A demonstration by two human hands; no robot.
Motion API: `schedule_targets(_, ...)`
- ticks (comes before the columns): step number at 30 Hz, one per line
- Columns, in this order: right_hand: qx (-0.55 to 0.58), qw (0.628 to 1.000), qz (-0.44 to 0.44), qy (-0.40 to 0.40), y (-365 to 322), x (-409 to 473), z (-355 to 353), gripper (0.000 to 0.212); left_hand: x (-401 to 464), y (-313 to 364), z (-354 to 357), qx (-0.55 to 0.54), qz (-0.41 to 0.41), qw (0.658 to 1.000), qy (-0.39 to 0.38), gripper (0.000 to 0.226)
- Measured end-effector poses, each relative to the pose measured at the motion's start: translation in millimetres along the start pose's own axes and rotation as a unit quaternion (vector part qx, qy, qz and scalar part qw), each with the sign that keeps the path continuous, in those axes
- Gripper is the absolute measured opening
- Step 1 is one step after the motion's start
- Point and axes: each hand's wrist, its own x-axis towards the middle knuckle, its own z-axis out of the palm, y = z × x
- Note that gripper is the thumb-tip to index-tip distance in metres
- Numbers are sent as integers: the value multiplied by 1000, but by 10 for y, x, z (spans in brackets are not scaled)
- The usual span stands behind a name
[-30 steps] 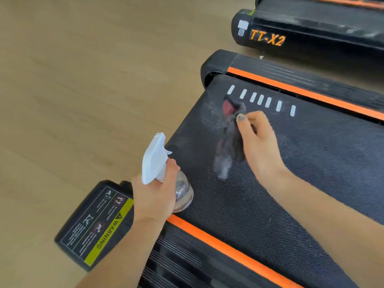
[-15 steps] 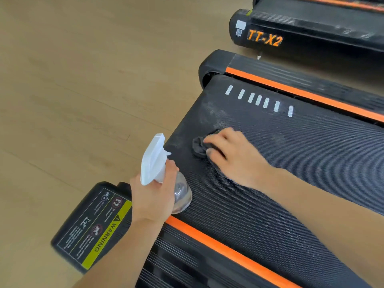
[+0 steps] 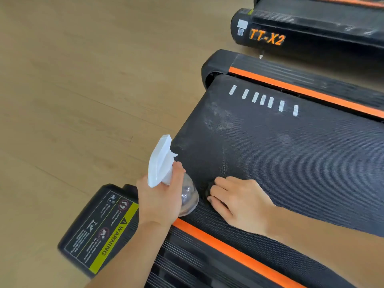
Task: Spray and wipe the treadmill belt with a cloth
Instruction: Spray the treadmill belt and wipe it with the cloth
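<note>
Head view, downward, near treadmill belt (image 3: 291,163)

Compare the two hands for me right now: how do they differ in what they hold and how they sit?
The left hand grips the spray bottle by its neck, lifted above the belt edge; the right hand lies low on the treadmill belt. The left hand's bottle shows plainly, white head and clear body; the right hand nearly hides its dark cloth, pressing it to the belt. Both are bare and sit near the belt's near edge.
</note>
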Motion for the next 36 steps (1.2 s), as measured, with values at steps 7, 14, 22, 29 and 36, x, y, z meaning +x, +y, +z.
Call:
schedule_targets(7,-94,987,-128,16,739,766,212,23,15,-42,10,2,32,999,-3,35)
schedule_targets(14,-54,972,227,37,618,939,261,32,12,-17,14,-3,30,1000,-8,20)
schedule_targets(22,0,998,-56,-11,322,-124,-19,28,-35,21,21,-3,16,1000,-10,15)
schedule_targets(29,-74,947,310,41,919,835,257,34,8,-21,29,7,30,1000,-5,21)
schedule_targets(36,38,997,65,-10,-128,-194,6,26,0,-2,17,7,12,1000,-4,25)
